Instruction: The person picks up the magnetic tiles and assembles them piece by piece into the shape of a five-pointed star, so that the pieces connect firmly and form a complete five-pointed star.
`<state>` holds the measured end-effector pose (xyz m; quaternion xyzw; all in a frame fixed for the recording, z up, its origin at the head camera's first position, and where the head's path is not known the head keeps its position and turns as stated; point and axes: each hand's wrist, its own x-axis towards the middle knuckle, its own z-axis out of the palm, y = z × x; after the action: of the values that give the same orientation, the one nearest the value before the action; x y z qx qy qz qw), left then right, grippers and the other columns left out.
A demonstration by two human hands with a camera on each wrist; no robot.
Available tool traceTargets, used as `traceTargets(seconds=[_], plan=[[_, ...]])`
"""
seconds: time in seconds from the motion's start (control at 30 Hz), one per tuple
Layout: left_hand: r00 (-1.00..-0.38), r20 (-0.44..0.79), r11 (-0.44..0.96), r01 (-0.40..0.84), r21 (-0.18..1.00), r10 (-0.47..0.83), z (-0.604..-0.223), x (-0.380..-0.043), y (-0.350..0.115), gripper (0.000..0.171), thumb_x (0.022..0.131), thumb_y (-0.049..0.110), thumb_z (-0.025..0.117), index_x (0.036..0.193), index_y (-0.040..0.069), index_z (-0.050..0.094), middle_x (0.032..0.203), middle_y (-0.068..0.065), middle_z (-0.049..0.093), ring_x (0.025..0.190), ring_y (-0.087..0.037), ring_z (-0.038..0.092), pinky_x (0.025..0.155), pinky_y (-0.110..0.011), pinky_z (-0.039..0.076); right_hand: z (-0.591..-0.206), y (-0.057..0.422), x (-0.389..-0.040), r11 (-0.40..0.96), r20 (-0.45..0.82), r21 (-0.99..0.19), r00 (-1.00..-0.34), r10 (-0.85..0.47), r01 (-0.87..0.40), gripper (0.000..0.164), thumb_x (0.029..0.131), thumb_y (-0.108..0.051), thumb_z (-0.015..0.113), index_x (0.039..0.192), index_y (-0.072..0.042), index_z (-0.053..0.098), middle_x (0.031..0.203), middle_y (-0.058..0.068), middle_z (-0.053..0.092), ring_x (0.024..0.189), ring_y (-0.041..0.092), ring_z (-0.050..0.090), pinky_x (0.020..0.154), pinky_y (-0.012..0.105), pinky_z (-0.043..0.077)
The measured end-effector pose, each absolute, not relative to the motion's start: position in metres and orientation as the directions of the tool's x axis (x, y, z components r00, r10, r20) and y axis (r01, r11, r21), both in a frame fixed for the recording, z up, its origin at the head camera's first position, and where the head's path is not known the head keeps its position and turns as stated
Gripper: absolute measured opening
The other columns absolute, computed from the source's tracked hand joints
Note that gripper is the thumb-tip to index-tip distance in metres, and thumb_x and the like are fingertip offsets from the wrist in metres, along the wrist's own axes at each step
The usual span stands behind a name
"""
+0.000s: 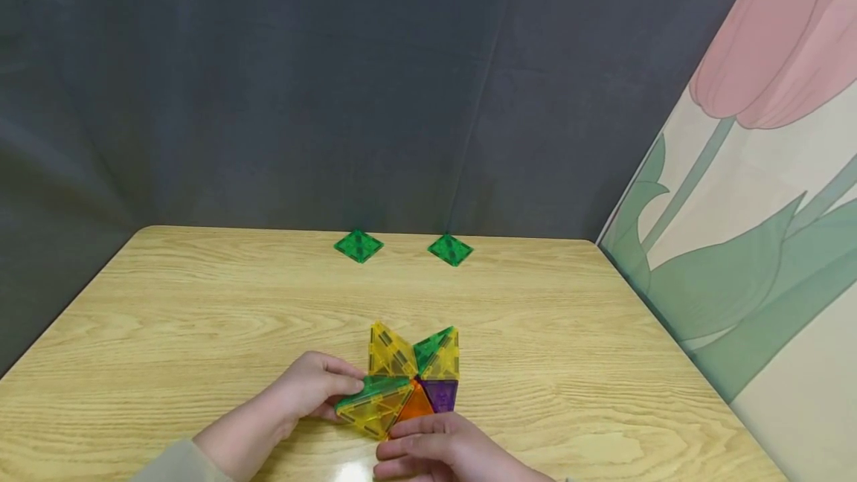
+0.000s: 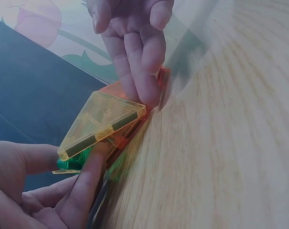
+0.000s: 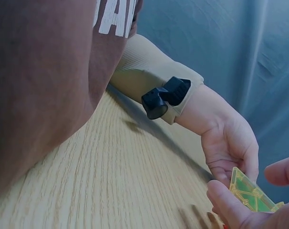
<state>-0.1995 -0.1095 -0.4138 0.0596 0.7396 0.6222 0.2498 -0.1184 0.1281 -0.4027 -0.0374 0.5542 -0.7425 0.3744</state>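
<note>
A star-like build of translucent magnetic tiles sits on the table's near part. Its raised points include a yellow tile [image 1: 388, 352] at the back left and a green tile [image 1: 428, 346] with a yellow one at the back right. Purple [image 1: 442, 396] and orange [image 1: 416, 403] tiles lie toward the front. My left hand [image 1: 309, 391] pinches the left point, where a green tile meets a front yellow tile [image 1: 375, 412]. With fairly straight fingers, my right hand [image 1: 445, 446] touches the build's front by the orange and yellow tiles; its fingertips show in the left wrist view.
Two green diamond-shaped tile pieces, one on the left [image 1: 358, 245] and one on the right [image 1: 451, 250], lie at the far edge of the wooden table [image 1: 201, 303]. A dark curtain [image 1: 301, 95] hangs behind, and a tulip-print panel [image 1: 756, 207] stands at the right.
</note>
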Motion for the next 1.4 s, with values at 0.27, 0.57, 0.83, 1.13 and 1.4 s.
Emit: traceTargets(seconds=[0.27, 0.57, 0.83, 1.13, 1.4], plan=[[-0.845, -0.317, 0.206, -0.249, 0.946, 0.431, -0.416, -0.204, -0.114, 0.029, 0.091, 0.012, 0.068, 0.110, -0.010, 0.069, 0.085, -0.010, 0.071, 0.069, -0.019, 0.068, 0.061, -0.036, 0.060, -0.399, 0.132, -0.118, -0.064, -0.383, -0.856, -0.714, -0.586, 0.512, 0.042, 0.102, -0.017, 0.051, 0.133, 0.012, 0.050, 0.124, 0.022, 0.063, 0.110, 0.027, 0.065, 0.091, 0.030, 0.052], [-0.900, -0.310, 0.238, -0.243, 0.940, 0.305, -0.394, -0.227, -0.129, 0.036, 0.098, 0.024, 0.058, 0.111, -0.008, 0.066, 0.097, -0.012, 0.070, 0.081, -0.020, 0.066, 0.067, -0.032, 0.057, -0.361, 0.191, -0.161, -0.109, -0.168, -0.952, -0.786, -0.595, 0.286, 0.038, 0.104, -0.015, 0.047, 0.128, 0.013, 0.057, 0.119, 0.026, 0.065, 0.093, 0.024, 0.071, 0.078, 0.035, 0.058], [-0.929, -0.267, 0.263, -0.199, 0.944, 0.256, -0.369, -0.278, -0.137, 0.048, 0.104, 0.028, 0.047, 0.130, -0.012, 0.054, 0.120, -0.021, 0.064, 0.106, -0.031, 0.062, 0.086, -0.035, 0.052, -0.354, 0.241, -0.250, -0.009, -0.194, -0.980, -0.956, -0.219, 0.201, 0.044, 0.106, -0.017, 0.041, 0.136, 0.015, 0.045, 0.119, 0.018, 0.065, 0.105, 0.025, 0.065, 0.093, 0.041, 0.053], [-0.919, -0.259, 0.242, -0.189, 0.952, 0.299, -0.364, -0.343, -0.093, 0.047, 0.107, 0.028, 0.040, 0.136, -0.007, 0.053, 0.139, -0.020, 0.054, 0.131, -0.034, 0.047, 0.110, -0.045, 0.035, -0.384, 0.256, -0.333, -0.042, -0.300, -0.952, -0.953, -0.042, 0.302, 0.049, 0.103, -0.015, 0.047, 0.144, 0.008, 0.033, 0.130, 0.023, 0.043, 0.121, 0.031, 0.047, 0.102, 0.043, 0.045], [-0.877, -0.297, 0.221, -0.226, 0.949, 0.379, -0.384, -0.377, -0.045, 0.056, 0.108, 0.034, 0.035, 0.148, -0.006, 0.037, 0.149, -0.019, 0.043, 0.139, -0.033, 0.036, 0.115, -0.047, 0.026, -0.397, 0.253, -0.373, -0.074, -0.306, -0.949, -0.952, -0.005, 0.306, 0.023, 0.105, -0.019, 0.046, 0.121, -0.002, 0.040, 0.100, 0.009, 0.041, 0.087, 0.017, 0.045, 0.108, 0.044, 0.038]])
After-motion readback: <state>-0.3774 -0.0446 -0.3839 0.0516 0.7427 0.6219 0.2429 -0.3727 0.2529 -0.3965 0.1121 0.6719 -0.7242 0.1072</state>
